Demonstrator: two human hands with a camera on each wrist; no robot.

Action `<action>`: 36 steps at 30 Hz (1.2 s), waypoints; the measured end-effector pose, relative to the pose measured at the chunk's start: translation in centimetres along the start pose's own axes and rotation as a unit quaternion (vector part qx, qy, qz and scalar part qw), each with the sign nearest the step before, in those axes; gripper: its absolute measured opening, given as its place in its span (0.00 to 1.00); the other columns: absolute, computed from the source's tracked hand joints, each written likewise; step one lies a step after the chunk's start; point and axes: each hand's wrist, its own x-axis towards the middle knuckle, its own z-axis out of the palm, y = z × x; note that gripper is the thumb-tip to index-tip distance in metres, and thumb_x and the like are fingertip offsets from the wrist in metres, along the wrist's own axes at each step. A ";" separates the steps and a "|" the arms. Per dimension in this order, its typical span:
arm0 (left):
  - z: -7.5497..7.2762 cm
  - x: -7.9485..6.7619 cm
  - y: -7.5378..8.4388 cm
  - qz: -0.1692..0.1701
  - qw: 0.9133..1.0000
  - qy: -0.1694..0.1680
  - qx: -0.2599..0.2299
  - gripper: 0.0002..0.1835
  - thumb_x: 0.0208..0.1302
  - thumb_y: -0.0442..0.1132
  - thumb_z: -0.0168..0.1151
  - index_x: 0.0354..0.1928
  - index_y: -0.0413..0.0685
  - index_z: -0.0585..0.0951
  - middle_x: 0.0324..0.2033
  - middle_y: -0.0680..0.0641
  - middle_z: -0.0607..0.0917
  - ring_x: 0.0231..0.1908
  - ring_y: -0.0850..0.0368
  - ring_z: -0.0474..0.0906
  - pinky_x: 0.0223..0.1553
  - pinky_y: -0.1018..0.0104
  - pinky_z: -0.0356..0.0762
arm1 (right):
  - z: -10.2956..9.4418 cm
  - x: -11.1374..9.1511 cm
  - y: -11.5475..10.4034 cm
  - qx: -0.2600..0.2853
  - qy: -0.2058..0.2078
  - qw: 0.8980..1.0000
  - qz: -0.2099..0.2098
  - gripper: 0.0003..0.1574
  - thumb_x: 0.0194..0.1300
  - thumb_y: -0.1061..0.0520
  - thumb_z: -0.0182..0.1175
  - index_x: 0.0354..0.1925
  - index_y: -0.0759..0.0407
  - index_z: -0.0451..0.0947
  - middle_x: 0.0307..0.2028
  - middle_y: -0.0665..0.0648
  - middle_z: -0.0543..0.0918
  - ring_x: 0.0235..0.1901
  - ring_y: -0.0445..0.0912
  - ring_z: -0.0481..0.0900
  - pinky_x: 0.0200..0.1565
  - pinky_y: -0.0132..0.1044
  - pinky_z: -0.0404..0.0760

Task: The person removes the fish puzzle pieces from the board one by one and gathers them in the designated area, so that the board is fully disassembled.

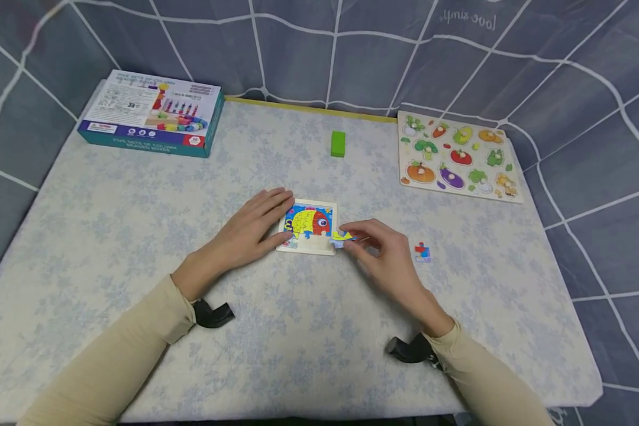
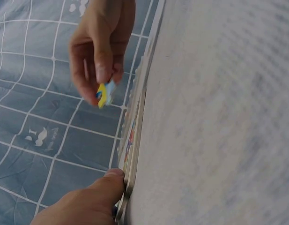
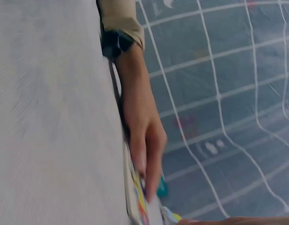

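Observation:
A small fish jigsaw puzzle (image 1: 319, 252) in a pale wooden frame lies mid-table, its lower part showing bare wood. My left hand (image 1: 250, 231) rests along its left side with fingers extended, the thumb on the frame's edge in the left wrist view. Over the lower right corner, my right hand (image 1: 386, 251) pinches a yellow and light-blue puzzle piece (image 1: 342, 236) between thumb and fingers. In the left wrist view that puzzle piece (image 2: 106, 93) hangs tilted, apart from the frame. A red and blue puzzle piece (image 1: 422, 252) lies loose to the right of my right hand.
A green block (image 1: 338, 144) lies beyond the puzzle. At the back right is a vegetable peg board (image 1: 460, 157); at the back left, a bead-set box (image 1: 151, 112). A grey checked cloth (image 1: 298, 53) hangs behind the table.

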 end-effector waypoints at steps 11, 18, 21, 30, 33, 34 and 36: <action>0.0 0.0 -0.1 -0.002 1.000 -0.007 -0.001 0.41 0.74 0.49 0.66 0.80 0.37 0.64 0.80 0.39 0.65 0.82 0.42 0.54 0.84 0.46 0.46 | -5.4 -2.7 4.1 -0.085 0.008 0.996 0.006 0.18 0.63 0.64 0.75 0.52 0.55 0.88 0.42 0.51 0.89 0.37 0.39 0.83 0.42 0.23 0.83; 0.2 0.0 0.0 0.000 1.000 0.000 -0.003 0.40 0.74 0.48 0.66 0.79 0.37 0.64 0.80 0.39 0.65 0.81 0.41 0.55 0.84 0.46 0.46 | -6.0 -2.8 5.2 -0.159 -0.026 0.986 -0.029 0.19 0.57 0.60 0.81 0.48 0.54 0.90 0.45 0.52 0.87 0.37 0.45 0.76 0.36 0.37 0.77; 0.2 0.1 0.1 0.001 1.000 0.002 -0.004 0.40 0.74 0.48 0.66 0.79 0.37 0.65 0.79 0.39 0.66 0.81 0.41 0.55 0.84 0.46 0.46 | -6.2 -2.8 5.4 -0.173 -0.036 0.984 -0.036 0.17 0.57 0.60 0.81 0.46 0.53 0.90 0.47 0.52 0.87 0.40 0.46 0.76 0.37 0.39 0.77; 0.2 0.2 0.1 0.007 1.000 0.003 -0.004 0.39 0.73 0.47 0.66 0.79 0.36 0.65 0.79 0.38 0.66 0.81 0.40 0.56 0.84 0.47 0.46 | -7.3 -3.0 5.8 -0.192 -0.042 0.979 -0.052 0.17 0.55 0.61 0.82 0.44 0.52 0.90 0.42 0.52 0.87 0.36 0.44 0.78 0.35 0.41 0.80; 0.1 0.2 0.1 0.007 1.000 0.004 -0.004 0.40 0.73 0.48 0.67 0.79 0.37 0.65 0.79 0.38 0.66 0.81 0.41 0.56 0.84 0.47 0.46 | -7.4 -3.0 5.8 -0.189 -0.047 0.980 -0.050 0.18 0.56 0.60 0.81 0.46 0.53 0.90 0.43 0.52 0.87 0.36 0.44 0.78 0.35 0.41 0.80; 0.1 0.2 0.1 0.006 1.000 0.003 -0.005 0.40 0.73 0.48 0.66 0.79 0.37 0.65 0.79 0.39 0.66 0.81 0.41 0.56 0.84 0.48 0.45 | -7.4 -3.0 5.7 -0.188 -0.049 0.980 -0.048 0.18 0.56 0.60 0.81 0.46 0.53 0.90 0.43 0.52 0.87 0.36 0.45 0.78 0.36 0.41 0.80; 0.2 0.2 0.1 0.003 1.000 0.002 -0.006 0.40 0.74 0.48 0.66 0.79 0.37 0.65 0.79 0.39 0.66 0.81 0.41 0.55 0.85 0.48 0.45 | -7.5 -2.9 5.6 -0.185 -0.050 0.981 -0.043 0.19 0.57 0.59 0.81 0.47 0.52 0.90 0.43 0.52 0.87 0.36 0.45 0.79 0.36 0.41 0.80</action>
